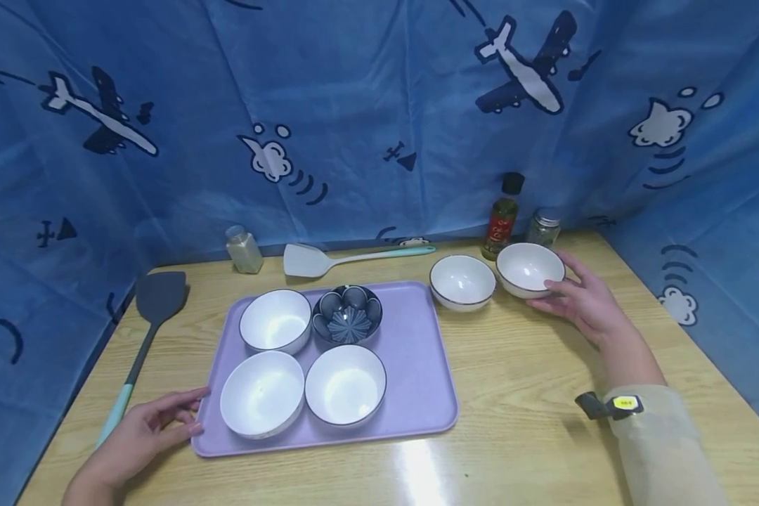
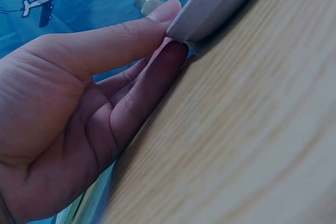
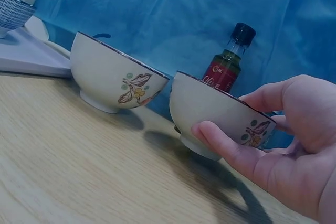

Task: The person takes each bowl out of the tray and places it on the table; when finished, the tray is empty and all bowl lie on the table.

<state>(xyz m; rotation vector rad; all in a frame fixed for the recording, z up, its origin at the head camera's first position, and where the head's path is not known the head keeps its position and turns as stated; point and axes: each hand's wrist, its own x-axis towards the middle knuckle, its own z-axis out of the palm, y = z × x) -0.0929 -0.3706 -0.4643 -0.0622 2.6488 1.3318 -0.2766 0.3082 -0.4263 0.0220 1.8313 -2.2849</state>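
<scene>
At the right, my right hand (image 1: 585, 299) grips a white bowl (image 1: 530, 268) with a dark rim, thumb on the near side and fingers round the far side. A painted leaf-and-flower pattern marks its outside in the right wrist view; whether its foot touches the table I cannot tell. Just left of it stands a similar white bowl (image 1: 462, 282). My left hand (image 1: 142, 436) pinches the left edge of a lilac tray (image 1: 417, 393) between thumb and finger. On the tray sit white bowls (image 1: 262, 393), (image 1: 346, 385), (image 1: 275, 320) and a dark blue patterned bowl (image 1: 348, 314).
Behind the held bowl stand an olive oil bottle (image 1: 501, 218) and a lidded jar (image 1: 544, 226). A white spatula (image 1: 310, 261) lies behind the tray, near a small shaker jar (image 1: 244, 249). Left lies a dark spatula (image 1: 159, 299). A blue curtain (image 1: 354, 126) hangs round the table.
</scene>
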